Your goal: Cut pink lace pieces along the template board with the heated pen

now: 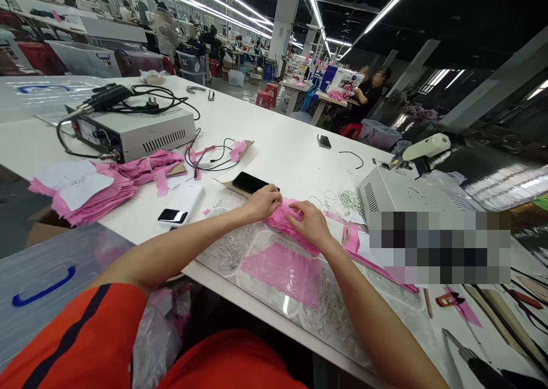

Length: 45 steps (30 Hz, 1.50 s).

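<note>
A stack of pink fabric pieces (291, 229) lies on the table, on the far part of a clear plastic sheet or lid. My left hand (262, 202) is at its left end, fingers bent and closed on the fabric's edge; the fingertips are partly hidden. From the right, my right hand (310, 223) touches the stack with thumb and fingers apart. A flat pink piece (282, 272) lies nearer to me on or under the clear plastic. Just beyond my left hand is a black phone (248, 182).
At left, a grey box-shaped device (145, 135) with a corded handpiece stands behind a pink fabric pile (94, 198). Another grey device (385, 192) is at right, near scissors (475, 360). A lidded plastic bin (51, 275) sits below left. People work at distant machines.
</note>
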{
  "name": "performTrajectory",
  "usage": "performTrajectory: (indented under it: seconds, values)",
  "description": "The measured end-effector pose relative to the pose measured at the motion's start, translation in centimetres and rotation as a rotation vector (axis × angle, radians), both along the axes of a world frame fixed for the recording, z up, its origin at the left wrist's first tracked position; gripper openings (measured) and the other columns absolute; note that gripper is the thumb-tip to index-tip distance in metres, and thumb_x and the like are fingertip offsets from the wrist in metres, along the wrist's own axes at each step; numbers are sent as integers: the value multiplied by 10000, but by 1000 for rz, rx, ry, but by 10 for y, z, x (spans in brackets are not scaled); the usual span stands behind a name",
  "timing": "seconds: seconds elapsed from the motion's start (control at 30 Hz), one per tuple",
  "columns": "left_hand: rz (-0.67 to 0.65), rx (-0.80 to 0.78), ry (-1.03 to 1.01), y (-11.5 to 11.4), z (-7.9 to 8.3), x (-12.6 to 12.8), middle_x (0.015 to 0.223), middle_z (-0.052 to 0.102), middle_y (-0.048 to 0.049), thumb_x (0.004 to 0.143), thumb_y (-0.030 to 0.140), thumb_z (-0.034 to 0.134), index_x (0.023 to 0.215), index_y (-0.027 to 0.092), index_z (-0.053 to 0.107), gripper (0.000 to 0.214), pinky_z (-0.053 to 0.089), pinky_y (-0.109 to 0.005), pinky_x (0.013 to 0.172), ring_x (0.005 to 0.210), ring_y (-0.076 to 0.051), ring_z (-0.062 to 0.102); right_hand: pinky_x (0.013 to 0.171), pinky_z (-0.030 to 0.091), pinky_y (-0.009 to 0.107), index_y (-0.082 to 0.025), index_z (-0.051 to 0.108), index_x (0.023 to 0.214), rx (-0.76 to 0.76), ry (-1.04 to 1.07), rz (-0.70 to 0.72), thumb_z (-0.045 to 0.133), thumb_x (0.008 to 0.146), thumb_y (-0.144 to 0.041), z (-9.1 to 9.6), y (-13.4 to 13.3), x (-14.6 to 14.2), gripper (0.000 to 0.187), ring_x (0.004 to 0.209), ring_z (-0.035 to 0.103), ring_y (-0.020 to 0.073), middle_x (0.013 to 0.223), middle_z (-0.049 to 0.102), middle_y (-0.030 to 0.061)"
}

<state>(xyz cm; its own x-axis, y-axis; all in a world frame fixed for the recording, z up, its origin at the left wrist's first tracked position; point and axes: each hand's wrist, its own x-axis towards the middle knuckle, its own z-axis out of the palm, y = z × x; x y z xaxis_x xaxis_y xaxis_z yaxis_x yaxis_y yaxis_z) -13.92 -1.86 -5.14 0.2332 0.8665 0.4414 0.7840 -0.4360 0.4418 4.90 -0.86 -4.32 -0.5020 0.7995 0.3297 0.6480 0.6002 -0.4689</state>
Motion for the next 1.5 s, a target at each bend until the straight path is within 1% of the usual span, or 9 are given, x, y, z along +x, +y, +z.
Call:
performTrajectory:
  seconds: [0.13, 0.3, 0.53, 0.67, 0.8, 1.1, 1.2, 1.3, 1.5]
  values:
    - [-29, 42, -40, -1, 14, 0, 922, 596, -35, 826, 147, 568, 838, 173, 651, 88, 475, -258, 766, 818, -141, 582, 739, 432, 309, -215, 648, 994, 41, -3, -24, 583, 768, -289, 9, 5, -18, 245, 891, 585, 205, 936, 671, 60]
    - [38, 90, -105, -19, 20, 18, 814, 581, -31, 862, 182, 515, 815, 158, 598, 98, 460, -256, 700, 755, -141, 554, 593, 381, 264, -211, 643, 802, 40, 75, -157, 461, 822, -277, 28, 15, -11, 194, 613, 562, 146, 677, 647, 9]
    - [152, -161, 37, -27, 23, 95, 905, 610, -96, 773, 610, 589, 820, 153, 621, 460, 459, -385, 800, 895, -267, 591, 627, 416, 271, -193, 604, 800, 146, 265, -449, 468, 756, -277, 56, 10, 37, 165, 543, 567, 145, 566, 629, -10]
    - [139, -119, 170, -12, 26, 137, 945, 589, -138, 846, 458, 540, 871, 130, 616, 337, 446, -446, 794, 923, -309, 576, 633, 433, 278, -203, 573, 727, 232, 353, -614, 506, 723, -291, 63, -7, 72, 111, 554, 593, 159, 592, 649, 5]
    - [-59, -32, 248, -18, 21, 158, 964, 599, -137, 805, 208, 535, 857, 136, 620, 123, 425, -453, 838, 953, -291, 553, 624, 425, 271, -204, 560, 740, 222, 407, -786, 487, 782, -344, 42, -46, 128, 163, 573, 618, 165, 592, 644, 8]
    - [-677, 144, 451, -80, -11, 154, 974, 636, -86, 763, 158, 528, 808, 159, 614, 97, 283, -497, 1078, 958, -230, 574, 516, 281, 273, -227, 544, 660, -52, -42, -1035, 470, 812, -322, -40, -165, 207, 194, 505, 511, 160, 560, 608, 6]
    - [-762, 71, 380, -83, -9, 147, 1012, 648, -72, 809, 196, 511, 886, 172, 627, 141, 318, -456, 1077, 935, -196, 597, 515, 276, 276, -234, 563, 734, -94, -80, -1037, 485, 813, -304, -45, -180, 216, 131, 535, 530, 168, 618, 637, 6]
    - [-773, 75, 348, -81, -10, 143, 1211, 609, -104, 902, 233, 451, 1062, 172, 625, 244, 338, -458, 1075, 1119, -231, 562, 539, 307, 277, -230, 578, 859, -67, -82, -1022, 507, 811, -315, -46, -183, 221, 121, 579, 554, 174, 670, 645, 8]
    - [-805, 41, 425, -80, -15, 138, 1337, 545, -129, 949, 283, 450, 1227, 185, 579, 322, 346, -529, 1073, 1263, -289, 483, 536, 313, 283, -216, 606, 854, -33, -127, -986, 472, 810, -262, -48, -179, 227, 149, 568, 541, 168, 677, 645, 25]
